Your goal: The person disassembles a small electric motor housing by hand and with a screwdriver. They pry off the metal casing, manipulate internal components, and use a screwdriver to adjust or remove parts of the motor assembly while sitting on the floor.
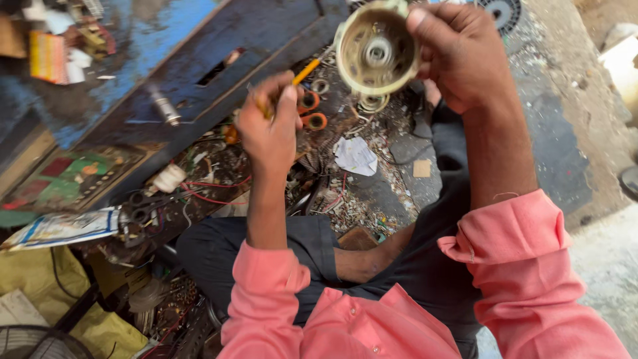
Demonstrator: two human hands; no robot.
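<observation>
The right hand (pixel 465 56) holds a round cream housing (pixel 377 50) up in the air, grip wrapped over its right rim, thumb on top, open face turned towards the person so the hub in the middle shows. The left hand (pixel 269 126) sits lower and to the left, grip pinched shut around a yellow-handled tool (pixel 302 73), probably a screwdriver, though its tip is too fine to make out.

Here is what matters: the tool's long axis runs up and to the right, slanting straight at the housing's lower-left rim. Its far end looks just short of that rim, near but I cannot tell whether it touches. So the housing lies up and right of the left grip, and the left hand is the one doing the reaching while the right only steadies.

Below both hands, 2 orange coils (pixel 311 112) lie on the littered floor (pixel 372 193), beside a crumpled paper (pixel 355 156). Scissors (pixel 143 206) rest further left.
</observation>
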